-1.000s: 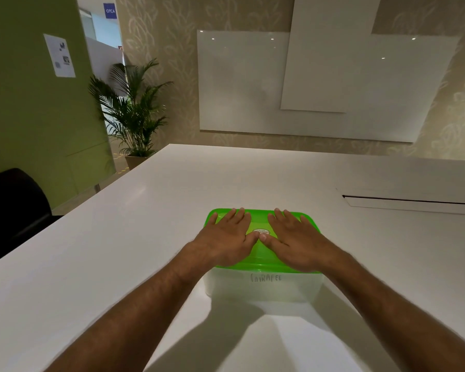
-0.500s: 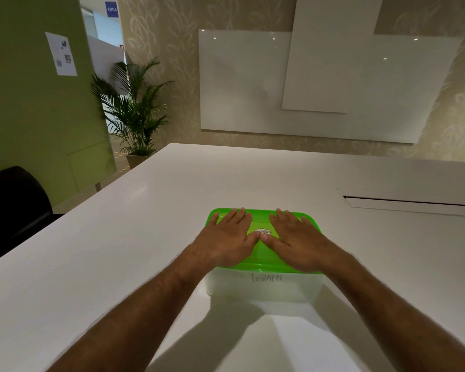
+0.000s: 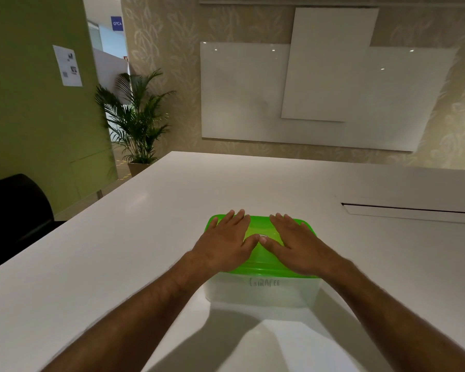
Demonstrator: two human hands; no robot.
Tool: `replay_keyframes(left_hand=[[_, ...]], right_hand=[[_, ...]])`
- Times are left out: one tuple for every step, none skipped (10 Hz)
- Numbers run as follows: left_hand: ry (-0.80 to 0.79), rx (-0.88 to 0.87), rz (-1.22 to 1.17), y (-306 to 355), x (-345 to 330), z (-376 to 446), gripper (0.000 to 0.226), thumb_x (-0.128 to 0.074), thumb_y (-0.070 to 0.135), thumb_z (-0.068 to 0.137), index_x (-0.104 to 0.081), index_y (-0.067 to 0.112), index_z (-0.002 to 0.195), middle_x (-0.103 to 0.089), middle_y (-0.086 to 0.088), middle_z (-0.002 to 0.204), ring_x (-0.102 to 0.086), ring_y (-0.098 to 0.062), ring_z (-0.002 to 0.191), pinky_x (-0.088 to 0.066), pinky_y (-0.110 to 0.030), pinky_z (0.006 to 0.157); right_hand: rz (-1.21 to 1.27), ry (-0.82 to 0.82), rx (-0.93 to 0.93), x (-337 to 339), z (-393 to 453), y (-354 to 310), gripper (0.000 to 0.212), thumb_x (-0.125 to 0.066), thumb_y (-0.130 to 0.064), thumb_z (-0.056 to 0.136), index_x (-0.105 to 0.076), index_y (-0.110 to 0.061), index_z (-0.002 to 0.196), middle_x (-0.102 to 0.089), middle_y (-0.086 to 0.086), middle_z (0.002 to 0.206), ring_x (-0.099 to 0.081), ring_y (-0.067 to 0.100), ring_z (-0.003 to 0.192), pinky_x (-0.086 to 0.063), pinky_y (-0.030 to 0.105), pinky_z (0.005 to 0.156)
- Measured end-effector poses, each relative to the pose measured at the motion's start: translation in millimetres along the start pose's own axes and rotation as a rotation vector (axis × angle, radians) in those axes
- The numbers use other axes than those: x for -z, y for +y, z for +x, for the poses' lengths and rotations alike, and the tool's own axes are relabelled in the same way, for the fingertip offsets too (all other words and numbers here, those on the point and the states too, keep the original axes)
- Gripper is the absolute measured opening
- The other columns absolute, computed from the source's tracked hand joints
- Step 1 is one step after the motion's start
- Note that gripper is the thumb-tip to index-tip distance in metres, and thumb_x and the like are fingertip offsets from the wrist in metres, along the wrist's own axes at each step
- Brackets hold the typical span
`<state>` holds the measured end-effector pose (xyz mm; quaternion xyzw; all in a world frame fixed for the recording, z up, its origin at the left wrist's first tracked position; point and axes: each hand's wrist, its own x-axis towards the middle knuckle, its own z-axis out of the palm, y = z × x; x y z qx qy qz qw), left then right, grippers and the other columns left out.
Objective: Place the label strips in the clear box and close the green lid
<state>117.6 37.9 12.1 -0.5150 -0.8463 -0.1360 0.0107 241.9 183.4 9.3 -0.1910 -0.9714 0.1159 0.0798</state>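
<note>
**Flat-handed grip on a lidded box**

Left hand (image 3: 223, 244) and right hand (image 3: 297, 247), fingers straight, palms pressed on green lid (image 3: 263, 261) seated atop clear box (image 3: 261, 292) on white tabletop (image 3: 118, 264). Handwriting on box wall, not clearly legible. Wall sign (image 3: 117, 23): "OTCA".

You face a white counter (image 3: 172, 210) with whiteboards (image 3: 253, 98) on patterned beige wall ahead. To your left stand a green wall (image 3: 32, 130), potted palm (image 3: 137, 119) and black chair (image 3: 14, 210).

A lid (image 3: 261, 260) sits on a box (image 3: 261, 292) on a table (image 3: 118, 251). Left hand (image 3: 222, 244) and right hand (image 3: 297, 247) rest flat side by side on the lid.
</note>
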Motion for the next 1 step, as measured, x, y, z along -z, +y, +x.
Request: replay_keyframes(left_hand=[[0.16, -0.057, -0.052, 13.9, -1.3, 0.9, 0.069, -0.031, 0.055, 0.1, -0.016, 0.018, 0.156, -0.009, 0.0, 0.166, -0.003, -0.016, 0.152, -0.004, -0.041, 0.122]], right_hand=[[0.311, 0.341, 0.025, 23.7, -10.9, -5.5, 0.058, -0.047, -0.051, 0.095, -0.042, -0.023, 0.145, -0.045, 0.0, 0.151, -0.039, 0.018, 0.14, -0.031, 0.037, 0.115]])
